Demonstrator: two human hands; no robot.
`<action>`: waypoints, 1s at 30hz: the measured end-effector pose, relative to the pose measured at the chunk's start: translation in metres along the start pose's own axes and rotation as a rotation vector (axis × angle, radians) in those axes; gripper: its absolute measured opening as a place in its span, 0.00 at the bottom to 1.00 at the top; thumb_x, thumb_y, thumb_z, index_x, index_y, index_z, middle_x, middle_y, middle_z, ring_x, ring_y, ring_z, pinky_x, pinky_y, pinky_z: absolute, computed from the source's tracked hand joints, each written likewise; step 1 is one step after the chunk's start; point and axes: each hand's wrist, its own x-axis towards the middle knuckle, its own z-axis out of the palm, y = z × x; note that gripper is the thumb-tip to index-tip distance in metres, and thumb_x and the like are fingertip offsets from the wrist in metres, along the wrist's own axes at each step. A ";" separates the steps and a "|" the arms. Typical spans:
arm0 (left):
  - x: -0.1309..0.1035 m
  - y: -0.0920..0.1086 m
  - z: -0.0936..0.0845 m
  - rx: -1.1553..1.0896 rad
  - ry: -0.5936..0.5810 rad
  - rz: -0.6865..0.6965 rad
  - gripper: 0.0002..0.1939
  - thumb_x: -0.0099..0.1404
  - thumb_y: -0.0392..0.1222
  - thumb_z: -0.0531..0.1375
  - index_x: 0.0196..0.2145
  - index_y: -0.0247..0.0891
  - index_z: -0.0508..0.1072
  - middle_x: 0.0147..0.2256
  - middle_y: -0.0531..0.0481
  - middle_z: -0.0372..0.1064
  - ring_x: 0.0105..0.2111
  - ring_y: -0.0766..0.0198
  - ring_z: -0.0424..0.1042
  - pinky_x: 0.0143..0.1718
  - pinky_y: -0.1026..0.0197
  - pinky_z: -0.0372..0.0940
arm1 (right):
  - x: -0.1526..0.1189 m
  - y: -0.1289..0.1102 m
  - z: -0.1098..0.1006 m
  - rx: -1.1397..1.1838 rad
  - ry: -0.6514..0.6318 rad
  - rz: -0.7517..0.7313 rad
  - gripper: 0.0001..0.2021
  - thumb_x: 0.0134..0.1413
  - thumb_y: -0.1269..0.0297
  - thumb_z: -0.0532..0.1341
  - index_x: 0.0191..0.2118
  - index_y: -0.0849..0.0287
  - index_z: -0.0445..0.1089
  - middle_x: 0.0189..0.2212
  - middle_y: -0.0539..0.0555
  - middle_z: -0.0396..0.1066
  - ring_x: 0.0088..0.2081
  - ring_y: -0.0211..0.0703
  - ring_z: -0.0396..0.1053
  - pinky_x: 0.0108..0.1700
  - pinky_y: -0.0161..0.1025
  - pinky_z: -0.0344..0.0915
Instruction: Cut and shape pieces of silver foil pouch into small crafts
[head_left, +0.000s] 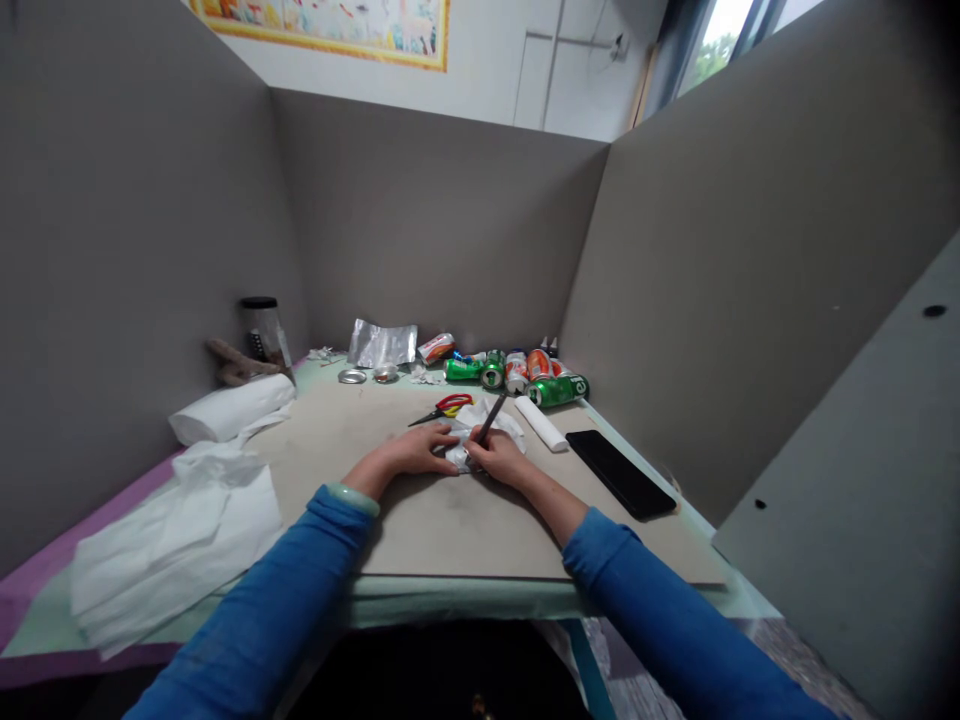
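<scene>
Fingers of the right hand (501, 458) were closed in a pinch around a dark, pen-like tool (490, 420). The tool was held tilted, its upper end leaning away from the body and to the right, its lower end directed at crumpled white paper (510, 424). The thumb of the left hand (412, 452) was set apart from its fingers, and the paper was touched at its left edge. The paper was positioned between and beneath both hands, on a beige board (420, 530). Whether anything was enclosed by the paper could not be determined.

Red-and-yellow-handled scissors (452, 404) were placed just beyond the left hand, blades pointed left. To the right of the paper, a white bar (541, 424) was laid at an angle; next to it, a flat black object (621, 474) was located near the board's right edge.

Along the far side, green and red-and-white drink cans (493, 369) were grouped, some lying on their sides. To their left, a silver foil sheet (382, 345) was stood behind two round metal pieces (352, 377). At the left, a paper roll (232, 408) was situated near a dark-lidded jar (266, 332); loose white sheets (180, 545) were spread nearer the body. The work area was enclosed by grey panels (442, 220).
</scene>
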 end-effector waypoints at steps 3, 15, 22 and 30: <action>0.000 0.000 0.000 0.010 -0.004 -0.004 0.37 0.53 0.61 0.61 0.57 0.42 0.64 0.62 0.46 0.49 0.61 0.48 0.49 0.61 0.53 0.45 | 0.001 0.002 0.001 0.007 0.006 0.002 0.07 0.51 0.65 0.54 0.27 0.60 0.65 0.18 0.48 0.65 0.25 0.37 0.62 0.27 0.31 0.55; 0.000 -0.002 0.002 -0.032 0.020 0.003 0.36 0.52 0.61 0.62 0.56 0.44 0.66 0.61 0.47 0.51 0.61 0.47 0.50 0.61 0.52 0.45 | 0.002 0.005 0.001 0.047 -0.014 0.019 0.06 0.50 0.65 0.54 0.26 0.60 0.65 0.18 0.48 0.64 0.24 0.36 0.62 0.26 0.31 0.55; 0.000 0.001 0.001 -0.006 0.006 -0.006 0.36 0.52 0.61 0.62 0.56 0.43 0.66 0.62 0.47 0.50 0.61 0.47 0.49 0.61 0.53 0.45 | 0.001 0.005 0.000 0.061 -0.040 0.000 0.07 0.50 0.65 0.54 0.25 0.61 0.65 0.18 0.47 0.64 0.23 0.34 0.61 0.26 0.31 0.55; 0.001 -0.004 0.003 -0.021 0.028 0.012 0.37 0.51 0.62 0.62 0.55 0.43 0.66 0.61 0.47 0.51 0.61 0.48 0.50 0.61 0.52 0.45 | -0.001 0.002 0.000 0.167 -0.077 0.030 0.07 0.50 0.64 0.55 0.25 0.61 0.65 0.16 0.47 0.63 0.21 0.34 0.61 0.25 0.31 0.56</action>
